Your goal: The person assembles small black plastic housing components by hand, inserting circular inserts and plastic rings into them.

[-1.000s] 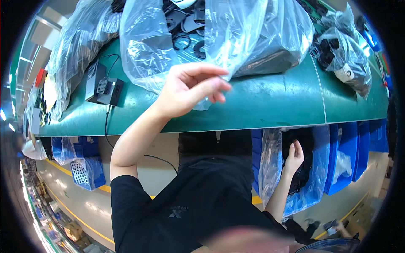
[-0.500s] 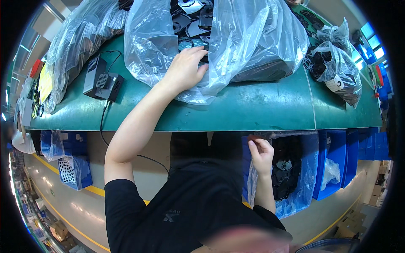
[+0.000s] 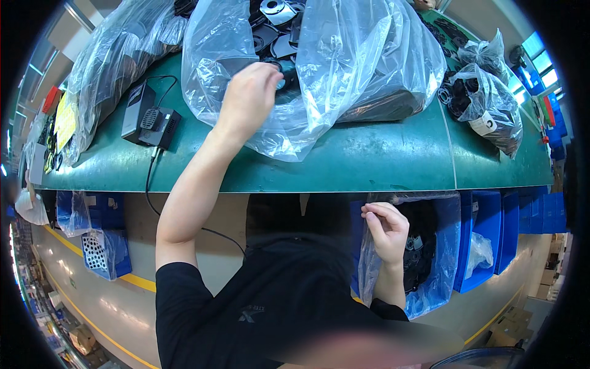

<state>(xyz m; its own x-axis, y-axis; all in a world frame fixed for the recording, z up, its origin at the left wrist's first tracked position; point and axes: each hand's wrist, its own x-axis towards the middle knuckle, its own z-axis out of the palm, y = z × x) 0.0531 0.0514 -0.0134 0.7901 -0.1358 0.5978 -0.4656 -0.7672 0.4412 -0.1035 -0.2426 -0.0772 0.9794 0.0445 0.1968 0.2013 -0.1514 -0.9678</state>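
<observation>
At the mouth of a clear plastic bag (image 3: 212, 80) on the bench, my left hand (image 3: 247, 99) is closed. Its fingertips pinch a glossy black plastic part (image 3: 287, 79), mostly hidden behind them. Inside the bag, behind that hand, lie several black and silver-grey parts (image 3: 278, 12) with round openings. My right hand (image 3: 388, 230) hangs below the bench edge, beside a blue bin (image 3: 450, 246) lined with clear plastic. Thumb and fingers are pressed together there; what they hold, if anything, does not show. Black parts (image 3: 420, 240) fill the bin.
On the green bench (image 3: 393, 150) a black charger-like box (image 3: 150, 117) trails a cable. Another large plastic bag (image 3: 117, 67) lies at the left, and a smaller bag of black parts (image 3: 495, 117) at the right. More blue bins (image 3: 482, 246) stand below the bench.
My left hand has drawn back slightly left, its fingers curling in, and a black part now shows at the fingertips. The right hand has shifted slightly; a reddish bit at its fingertips no longer shows.
</observation>
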